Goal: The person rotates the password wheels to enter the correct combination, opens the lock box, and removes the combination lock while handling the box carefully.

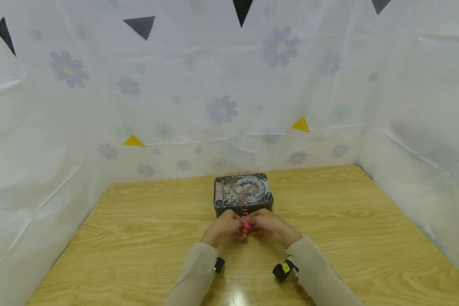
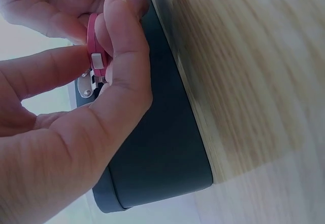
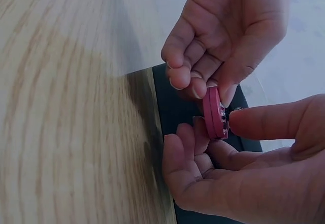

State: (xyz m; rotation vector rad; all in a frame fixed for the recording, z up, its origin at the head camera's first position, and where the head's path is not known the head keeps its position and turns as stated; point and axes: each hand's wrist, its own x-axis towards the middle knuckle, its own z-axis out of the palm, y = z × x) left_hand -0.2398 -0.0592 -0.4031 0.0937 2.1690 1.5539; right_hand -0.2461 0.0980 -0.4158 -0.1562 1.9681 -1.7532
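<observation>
A pink combination padlock (image 1: 247, 221) hangs by its metal shackle at the front clasp of a dark tin box (image 1: 244, 190) with an ornate picture on its lid. From one side my left hand (image 1: 226, 225) pinches the padlock between thumb and fingers. On the other side my right hand (image 1: 272, 226) holds it too, its thumb against the face with the small number dials, seen in the right wrist view on the padlock (image 3: 213, 113). The box's metal clasp (image 2: 87, 84) shows beside the left thumb. The lid is down.
The box stands near the back edge of a wooden table (image 1: 145, 238). A white flowered sheet (image 1: 183, 85) surrounds the table at the back and sides, with black and yellow triangles on it. Black straps (image 1: 281, 272) circle the wrists.
</observation>
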